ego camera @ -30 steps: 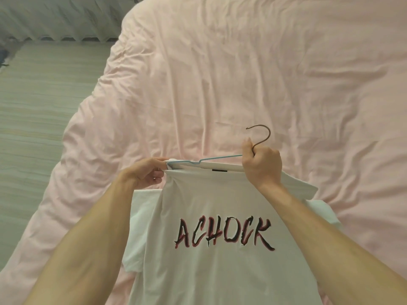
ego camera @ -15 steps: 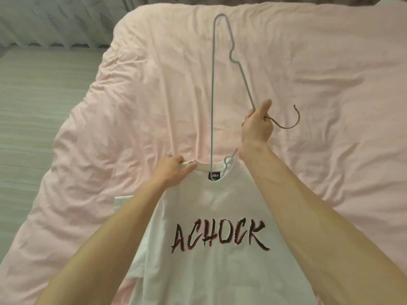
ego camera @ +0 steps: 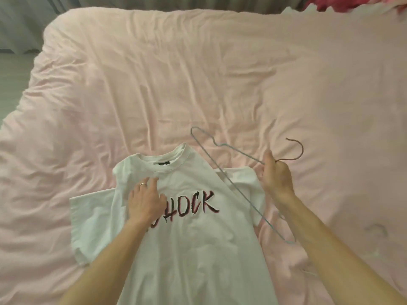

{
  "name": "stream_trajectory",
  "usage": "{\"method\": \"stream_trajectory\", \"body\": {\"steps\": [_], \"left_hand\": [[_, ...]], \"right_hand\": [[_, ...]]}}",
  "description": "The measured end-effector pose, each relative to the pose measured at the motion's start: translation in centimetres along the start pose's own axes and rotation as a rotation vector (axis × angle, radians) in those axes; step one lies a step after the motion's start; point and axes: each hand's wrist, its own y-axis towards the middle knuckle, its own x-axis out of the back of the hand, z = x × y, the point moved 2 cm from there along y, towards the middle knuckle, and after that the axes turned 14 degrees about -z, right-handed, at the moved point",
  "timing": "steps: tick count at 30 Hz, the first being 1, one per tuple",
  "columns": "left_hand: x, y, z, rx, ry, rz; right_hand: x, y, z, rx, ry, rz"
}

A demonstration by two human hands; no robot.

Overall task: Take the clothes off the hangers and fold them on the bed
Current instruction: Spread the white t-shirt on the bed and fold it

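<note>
- Shirt (white, dark lettering across the chest) lies front up on the pink bed, free of the hanger, with its collar pointing away from the person.
- Left hand rests flat on the shirt's chest, fingers straight and slightly spread, covering the first letters; a ring sits on one finger.
- Right hand is curled tight around the neck of the wire hanger; the hook sticks out beyond the knuckles.
- From that hand the hanger's frame slants across the nearest sleeve, one end up beside the collar, the other back along the right forearm; whether it touches the cloth is unclear.
</note>
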Motion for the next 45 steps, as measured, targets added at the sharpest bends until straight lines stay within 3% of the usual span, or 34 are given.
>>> {"method": "stream_trajectory", "body": {"steps": [4, 9, 14, 19, 22, 24, 27, 29, 32, 34, 39, 45], "left_hand": [[-2.7, -7.6, -4.1, -0.08, 0.009, 0.091], [-6.1, -15.0, -9.9, -0.146, 0.014, 0.164], [-10.1, -21.8, -14.9, -0.177, 0.051, 0.238], [-12.5, -25.1, -17.4, -0.08, 0.203, 0.273], [-13.0, -25.3, -19.1, -0.03, 0.24, 0.297], [-13.1, -25.1, -19.8, -0.007, 0.263, 0.308], [-12.9, -25.2, -20.3, -0.008, 0.289, 0.32], [-12.6, -25.3, -20.2, -0.021, 0.295, 0.325], [-11.9, -25.3, -20.0, -0.042, 0.277, 0.336], [-11.2, -24.9, -19.8, -0.053, 0.258, 0.344], [-8.3, -22.4, -18.5, -0.038, 0.158, 0.338], [-2.2, -17.3, -11.6, 0.043, 0.031, 0.189]], "right_hand": [[6.1, -2.7, -9.0, -0.046, -0.339, 0.119], [12.4, -2.5, -17.7, -0.065, -0.49, 0.172], [17.7, -0.9, -24.5, 0.066, -0.705, 0.335], [21.5, 3.8, -28.5, 0.112, -0.886, 0.279], [22.8, 6.4, -30.8, 0.121, -0.866, 0.271], [23.3, 7.3, -32.5, 0.183, -0.798, 0.186], [24.2, 7.0, -34.5, 0.299, -0.681, -0.144], [24.1, 6.1, -35.2, 0.28, -0.655, -0.286], [23.4, 4.4, -34.2, 0.226, -0.53, -0.428], [21.6, 2.6, -32.5, 0.308, -0.448, -0.47], [13.9, -3.1, -25.2, 0.569, -0.307, -0.157], [3.5, -8.1, -14.0, 0.817, -0.279, 0.212]]}}
